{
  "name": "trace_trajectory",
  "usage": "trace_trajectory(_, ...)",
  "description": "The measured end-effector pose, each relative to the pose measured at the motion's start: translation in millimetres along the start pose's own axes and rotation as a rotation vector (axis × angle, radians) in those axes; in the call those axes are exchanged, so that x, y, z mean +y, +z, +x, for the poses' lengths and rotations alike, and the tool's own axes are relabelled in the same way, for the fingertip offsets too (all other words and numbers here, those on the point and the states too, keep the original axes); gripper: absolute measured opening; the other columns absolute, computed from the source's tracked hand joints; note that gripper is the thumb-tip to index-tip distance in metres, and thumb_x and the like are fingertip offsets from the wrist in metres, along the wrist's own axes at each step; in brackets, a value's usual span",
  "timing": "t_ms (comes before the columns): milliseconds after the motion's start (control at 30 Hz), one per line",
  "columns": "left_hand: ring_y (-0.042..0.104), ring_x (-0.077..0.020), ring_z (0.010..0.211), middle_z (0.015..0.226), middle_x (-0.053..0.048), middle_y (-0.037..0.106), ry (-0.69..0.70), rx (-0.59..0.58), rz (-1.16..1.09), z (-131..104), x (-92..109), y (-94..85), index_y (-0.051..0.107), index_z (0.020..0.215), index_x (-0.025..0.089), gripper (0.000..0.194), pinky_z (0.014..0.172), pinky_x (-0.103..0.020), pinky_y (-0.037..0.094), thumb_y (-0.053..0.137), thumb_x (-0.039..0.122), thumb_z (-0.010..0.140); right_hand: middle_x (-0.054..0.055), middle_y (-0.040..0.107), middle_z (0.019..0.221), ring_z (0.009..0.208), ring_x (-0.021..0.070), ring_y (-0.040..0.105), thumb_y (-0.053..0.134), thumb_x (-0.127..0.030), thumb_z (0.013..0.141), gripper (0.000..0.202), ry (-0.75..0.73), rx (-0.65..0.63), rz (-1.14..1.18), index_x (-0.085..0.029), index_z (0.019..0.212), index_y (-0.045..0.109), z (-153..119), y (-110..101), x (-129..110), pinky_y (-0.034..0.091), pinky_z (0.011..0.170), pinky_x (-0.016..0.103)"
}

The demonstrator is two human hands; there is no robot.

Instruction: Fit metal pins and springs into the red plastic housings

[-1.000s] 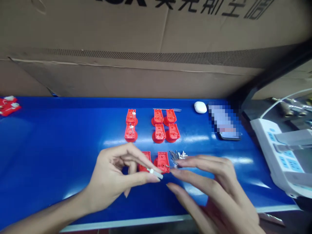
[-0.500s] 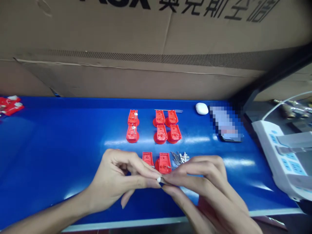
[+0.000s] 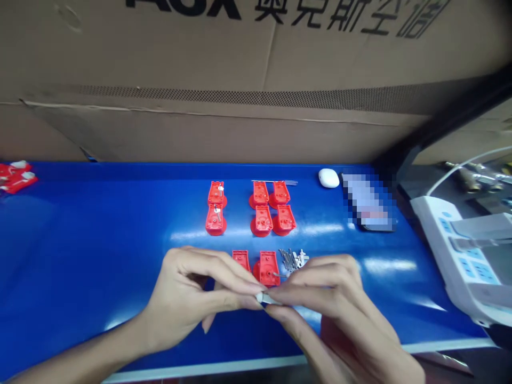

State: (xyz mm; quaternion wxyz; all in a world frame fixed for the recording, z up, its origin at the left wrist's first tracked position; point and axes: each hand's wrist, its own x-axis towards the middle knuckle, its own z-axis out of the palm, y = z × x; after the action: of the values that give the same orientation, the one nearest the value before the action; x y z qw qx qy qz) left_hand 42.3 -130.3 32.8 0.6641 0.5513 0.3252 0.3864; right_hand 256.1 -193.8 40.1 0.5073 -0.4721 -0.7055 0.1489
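Observation:
Near the front of the blue table, the thumb and forefinger of my left hand (image 3: pixel 200 298) pinch one end of a small white part (image 3: pixel 261 297). My right hand (image 3: pixel 336 309) pinches its other end, where a pale flat piece shows between the fingertips; most of it is hidden. Just beyond my fingers lie two red plastic housings, one (image 3: pixel 269 266) with a thin metal rod across it and another (image 3: pixel 240 260) partly covered by my left hand. A small heap of metal pins and white pieces (image 3: pixel 294 260) lies past my right hand.
Further back stand several red housings (image 3: pixel 262 220), two of them (image 3: pixel 216 217) at left with small white parts inside. A white rounded case (image 3: pixel 328 178), a phone (image 3: pixel 370 202) and a white power strip (image 3: pixel 468 256) are at right. Red parts (image 3: pixel 16 176) lie far left; cardboard (image 3: pixel 224 133) rises behind.
Both hands stay together at the same spot, with the fingertips shifted slightly. More of the pale piece between them now shows. The whole view has moved a little.

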Motion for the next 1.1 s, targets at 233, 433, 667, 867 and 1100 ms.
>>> trace_trajectory(233, 0.066, -0.0073, 0.047, 0.096, -0.003, 0.089, -0.034, -0.002, -0.052, -4, -1, -0.5, 0.091, 0.089, 0.032, 0.019, 0.036, -0.012, 0.045, 0.090, 0.012, 0.090, 0.001, 0.075, 0.097, 0.088, 0.0190, 0.068, 0.084, -0.004, 0.092, 0.029, 0.053, 0.017, 0.146, -0.023, 0.113, 0.079, -1, 6, 1, 0.054, 0.078, 0.038)
trace_trajectory(433, 0.047, -0.0007, 0.052, 0.118, -0.003, 0.077, 0.162, 0.052, 0.389, 5, 4, -7.9, 0.086, 0.121, 0.032, 0.052, 0.055, -0.021, 0.049, 0.105, 0.023, 0.073, 0.002, 0.079, 0.102, 0.100, 0.0212, 0.072, 0.081, -0.004, 0.094, 0.027, 0.021, 0.019, 0.072, -0.023, 0.113, 0.078, 0, -2, 9, 0.056, 0.090, 0.041)
trace_trajectory(667, 0.043, -0.0040, 0.057, 0.108, -0.001, 0.070, 0.173, -0.016, 0.642, 13, -7, -14.6, 0.088, 0.114, 0.030, 0.034, 0.051, -0.021, 0.041, 0.100, 0.030, 0.081, 0.000, 0.082, 0.109, 0.115, 0.0229, 0.071, 0.077, -0.011, 0.101, 0.021, 0.013, -0.142, -0.132, -0.027, 0.114, 0.076, -1, -8, 23, 0.051, 0.100, 0.043)
trace_trajectory(867, 0.056, -0.0076, 0.061, 0.101, -0.002, 0.079, 0.214, -0.059, 0.599, 12, -14, -14.5, 0.090, 0.112, 0.030, 0.019, 0.055, -0.023, 0.043, 0.088, 0.021, 0.095, 0.000, 0.082, 0.110, 0.114, 0.0235, 0.071, 0.076, -0.014, 0.103, 0.020, -0.013, -0.175, -0.162, -0.029, 0.116, 0.074, -1, -2, 25, 0.046, 0.097, 0.044)
trace_trajectory(1100, 0.068, -0.0116, 0.070, 0.096, -0.003, 0.081, 0.172, -0.087, 0.587, 12, -13, -15.9, 0.091, 0.107, 0.026, 0.014, 0.059, -0.024, 0.048, 0.082, 0.019, 0.100, -0.002, 0.083, 0.108, 0.113, 0.0242, 0.070, 0.076, -0.021, 0.105, 0.014, -0.026, -0.201, -0.264, -0.031, 0.114, 0.074, 0, 4, 26, 0.037, 0.098, 0.044)
